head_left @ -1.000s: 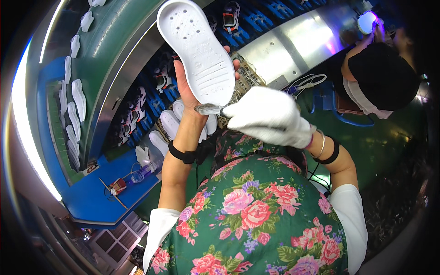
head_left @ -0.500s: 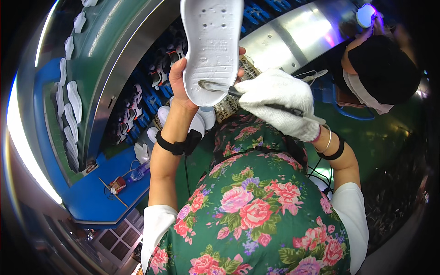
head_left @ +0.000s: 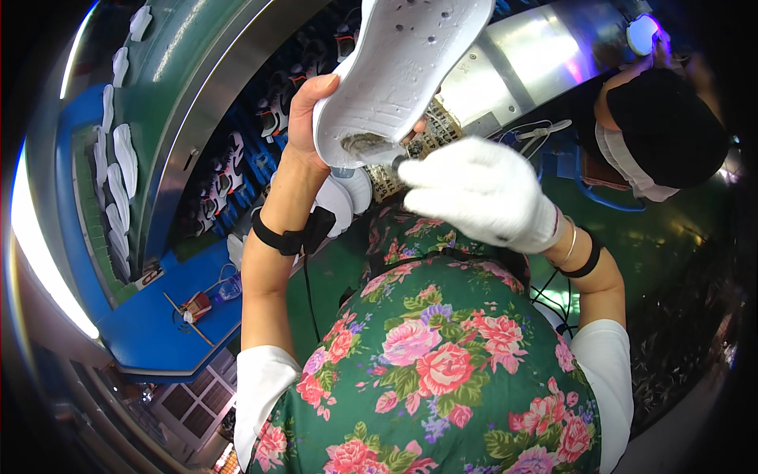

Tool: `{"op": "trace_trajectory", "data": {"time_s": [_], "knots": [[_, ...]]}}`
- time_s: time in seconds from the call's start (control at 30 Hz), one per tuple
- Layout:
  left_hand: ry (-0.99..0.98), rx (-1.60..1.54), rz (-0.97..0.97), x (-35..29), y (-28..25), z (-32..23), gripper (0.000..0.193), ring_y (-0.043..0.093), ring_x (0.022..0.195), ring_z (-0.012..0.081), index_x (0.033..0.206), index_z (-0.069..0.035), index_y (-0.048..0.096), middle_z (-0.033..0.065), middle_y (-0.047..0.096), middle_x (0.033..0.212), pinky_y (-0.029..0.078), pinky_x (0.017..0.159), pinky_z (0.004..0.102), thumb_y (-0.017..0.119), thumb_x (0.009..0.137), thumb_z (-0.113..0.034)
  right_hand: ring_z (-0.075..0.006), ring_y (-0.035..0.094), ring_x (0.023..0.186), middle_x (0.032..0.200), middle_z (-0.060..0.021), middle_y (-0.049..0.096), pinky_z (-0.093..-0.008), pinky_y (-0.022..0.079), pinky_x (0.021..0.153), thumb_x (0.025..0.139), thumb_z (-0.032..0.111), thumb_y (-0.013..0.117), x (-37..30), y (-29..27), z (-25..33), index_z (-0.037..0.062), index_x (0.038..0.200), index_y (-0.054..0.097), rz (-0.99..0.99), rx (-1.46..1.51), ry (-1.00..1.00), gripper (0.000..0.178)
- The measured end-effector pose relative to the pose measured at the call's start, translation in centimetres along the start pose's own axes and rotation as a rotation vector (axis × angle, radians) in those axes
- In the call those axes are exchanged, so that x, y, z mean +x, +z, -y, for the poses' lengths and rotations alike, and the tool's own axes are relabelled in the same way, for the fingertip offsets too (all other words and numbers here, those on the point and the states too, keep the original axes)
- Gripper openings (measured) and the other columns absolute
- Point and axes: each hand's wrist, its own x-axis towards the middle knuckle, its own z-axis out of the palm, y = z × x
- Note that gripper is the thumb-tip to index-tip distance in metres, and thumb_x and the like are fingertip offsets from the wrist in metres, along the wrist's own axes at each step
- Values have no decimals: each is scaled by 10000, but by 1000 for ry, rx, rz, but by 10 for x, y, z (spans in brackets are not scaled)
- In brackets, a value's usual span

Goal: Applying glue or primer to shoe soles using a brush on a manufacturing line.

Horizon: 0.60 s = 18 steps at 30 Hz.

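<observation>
The left hand [head_left: 309,118] is closed around the heel end of a white shoe sole [head_left: 403,71], with the fingers on its left edge and the thumb behind it, and it holds the sole raised in front of the head, the underside turned to the camera. The right hand [head_left: 482,193], in a white glove, is clenched on a thin dark tool, a brush [head_left: 387,154] as far as I can tell, and its wet tip touches the heel part of the sole, where a grey smear of glue shows. The handle is almost fully hidden inside the glove.

Just behind the brush, between the two hands, there is a flat card with dense dark print [head_left: 414,154]; the sole and the glove cover part of it. On the blue table [head_left: 150,332] at the lower left lies a small red and white box [head_left: 197,304] beside a thin stick. Close to the table edge a small white label [head_left: 148,276] is seen, too small to make out.

The toe of the sole is cut off by the top edge of the picture. More white soles [head_left: 118,166] lie in a row on the green conveyor belt [head_left: 170,95] at the left, and shoes stand in blue racks [head_left: 237,170] under it, dark and hard to see. At the upper right another person [head_left: 663,126] with a dark cap bends over the work; this person's hands are not clear.
</observation>
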Motion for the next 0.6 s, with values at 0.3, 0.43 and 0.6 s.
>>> {"op": "trace_trajectory", "data": {"time_s": [0.3,0.43,0.6], "knots": [[77,0,-127,2,1,3,923,611,976,397,1500,-15,342,334,426,1390,540,762,444,570,813,-588,-251,698,794,959,-108,747,-339,547,700,680,2,816,6,-4,-2,74,913,747,-171,206,243,253],[128,-19,-77,16,-1,7,941,583,997,382,1500,-1,333,318,411,1408,545,731,438,561,813,-602,-222,703,834,962,-116,745,-323,550,728,728,-18,802,4,7,6,59,888,751,-73,429,369,185],[180,-140,-95,13,-7,13,912,608,980,411,1496,8,338,313,440,1392,560,779,495,507,841,-603,-218,714,875,919,-141,739,-322,555,798,740,-46,774,4,12,2,12,840,735,-197,504,575,123]]}}
